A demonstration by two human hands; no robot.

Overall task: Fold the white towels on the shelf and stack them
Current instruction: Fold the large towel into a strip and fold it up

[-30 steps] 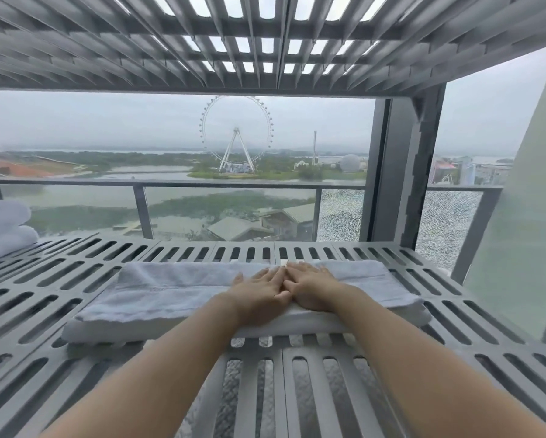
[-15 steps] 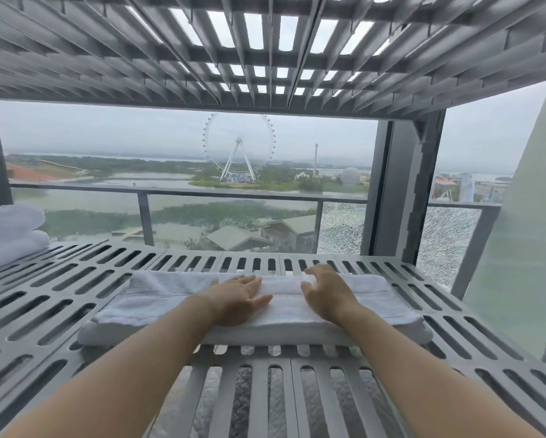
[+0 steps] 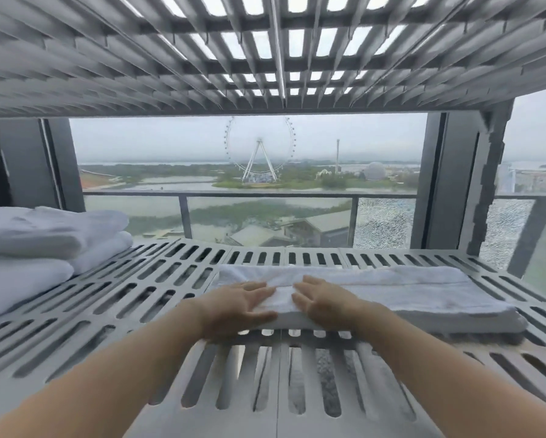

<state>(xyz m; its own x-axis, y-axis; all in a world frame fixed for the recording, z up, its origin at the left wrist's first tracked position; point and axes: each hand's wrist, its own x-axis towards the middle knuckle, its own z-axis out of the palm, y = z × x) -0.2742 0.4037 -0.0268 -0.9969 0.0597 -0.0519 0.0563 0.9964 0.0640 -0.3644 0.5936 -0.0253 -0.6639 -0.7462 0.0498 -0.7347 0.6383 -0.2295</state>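
At the far left a stack (image 3: 38,241) of folded white towels sits on the grey slatted shelf (image 3: 132,295), toward its back corner and well apart from the work. Slots in the shelf run front to back.

The left grip (image 3: 237,306) lies flat on the near left corner of the towel (image 3: 407,292), fingers straight and together, pointing forward and to the right, thumb stretched along the front edge. It holds nothing and only presses down, hiding that corner.

The towel is folded into a long, thick band. Its long axis runs left to right across the shelf, parallel to the front edge, and it lies flat right of centre, with its right end near the right side. A hem line runs along its length on the top face.

The right grip (image 3: 320,306) rests just beside the left one, apart by a narrow strip of cloth. Its fingers are straight and slightly spread, pointing forward and a little left, palm down on the top face, clutching nothing.

Overhead, a second slatted shelf (image 3: 265,58) hangs low. Behind, a glass railing (image 3: 265,195) crosses the view with a Ferris wheel (image 3: 259,150) far beyond. A dark post (image 3: 448,184) stands at the shelf's back right, beside a crazed glass pane (image 3: 385,222).
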